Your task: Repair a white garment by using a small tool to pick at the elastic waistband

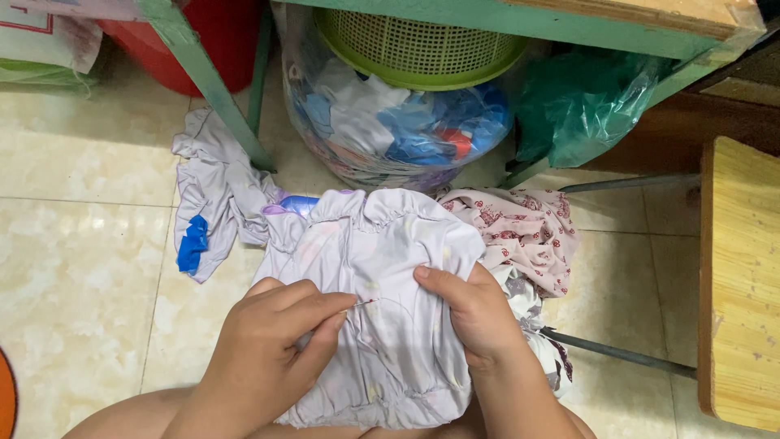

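The left hand is pinching a small tool against the lilac garment lying on the lap; the right hand is gripping its fold. Beyond, a scrap bag is sitting on the floor under the table.

Clear plastic bag stuffed with blue and white cloth scraps, green mesh basket on top. Green plastic bag just beside. Floral fabric and lilac cloth on tiled floor. Wooden stool at right.
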